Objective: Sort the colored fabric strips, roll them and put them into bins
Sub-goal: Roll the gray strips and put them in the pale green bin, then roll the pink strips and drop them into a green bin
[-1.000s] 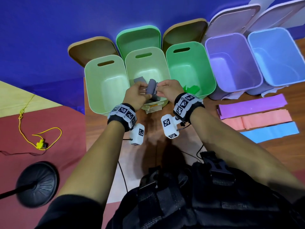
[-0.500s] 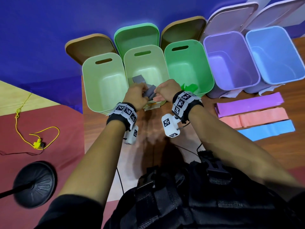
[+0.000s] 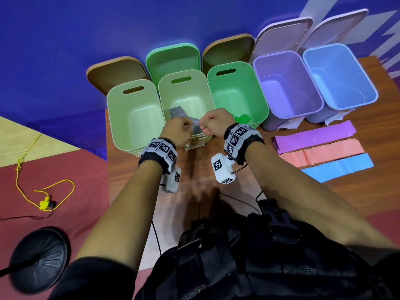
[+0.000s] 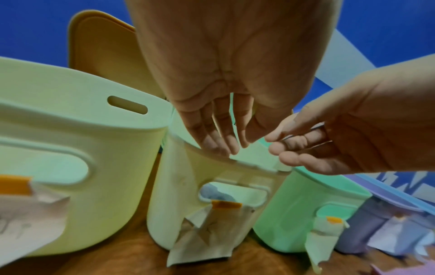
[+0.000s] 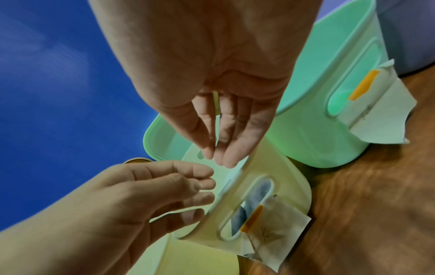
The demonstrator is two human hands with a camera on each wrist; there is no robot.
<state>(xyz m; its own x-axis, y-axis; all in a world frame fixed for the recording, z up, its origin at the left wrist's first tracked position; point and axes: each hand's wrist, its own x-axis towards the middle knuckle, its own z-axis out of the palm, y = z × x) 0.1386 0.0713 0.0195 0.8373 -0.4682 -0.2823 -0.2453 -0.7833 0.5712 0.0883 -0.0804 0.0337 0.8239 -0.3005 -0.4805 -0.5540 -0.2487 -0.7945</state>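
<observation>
Both hands hover over the front edge of the middle pale green bin (image 3: pixel 190 94). In the left wrist view the left hand (image 4: pixel 221 143) has its fingers hanging straight down and holds nothing. The right hand (image 5: pixel 219 150) also hangs with relaxed fingers and is empty. Grey fabric (image 3: pixel 178 112) lies inside that bin, partly hidden by the hands in the head view (image 3: pixel 177 132) (image 3: pixel 213 123). It shows through the bin's front handle slot as grey fabric (image 4: pixel 216 194) (image 5: pixel 259 191). Purple (image 3: pixel 313 137), pink (image 3: pixel 322 154) and blue (image 3: pixel 337 167) strips lie flat on the table at the right.
A row of bins stands at the table's far edge: pale green (image 3: pixel 134 113), green (image 3: pixel 236 98) with green fabric (image 3: pixel 242 118) inside, purple (image 3: pixel 285 83), blue (image 3: pixel 337 74). Lids lean behind them. Paper labels hang on the bin fronts. A black stand base (image 3: pixel 36 258) and yellow cord (image 3: pixel 43 202) lie on the floor at the left.
Both hands held a grey roll above the middle bin's front edge. They lowered it, and now their fingers are off it and the grey fabric lies in the bin.
</observation>
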